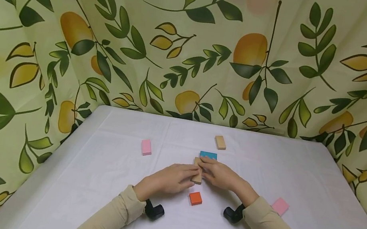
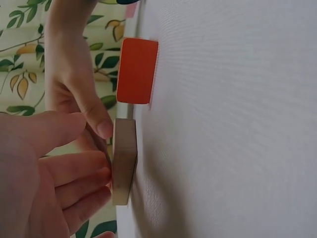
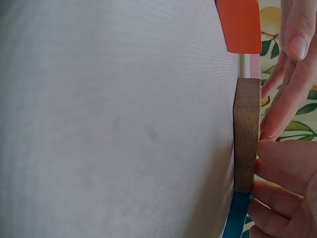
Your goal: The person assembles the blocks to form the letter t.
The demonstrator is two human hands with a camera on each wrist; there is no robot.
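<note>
A long plain wooden block (image 1: 196, 178) lies flat on the white cloth between the two hands. My left hand (image 1: 171, 177) reaches in from the left, its fairly straight fingertips on the top of that block. From the other side my right hand (image 1: 222, 175) rests its fingertips on the same block, close to its far end. In the right wrist view, a blue block (image 3: 237, 215) touches the end of the wooden block, with right fingers lying along both. An orange-red block (image 1: 195, 198) sits apart on the near side. Neither hand visibly pinches anything.
One pink block (image 1: 146, 147) lies to the left, and another pink block (image 1: 280, 206) sits by the right sleeve. A smaller wooden block (image 1: 220, 142) is farther back. Behind the table (image 1: 122, 128) hangs a leaf-patterned curtain (image 1: 194, 51).
</note>
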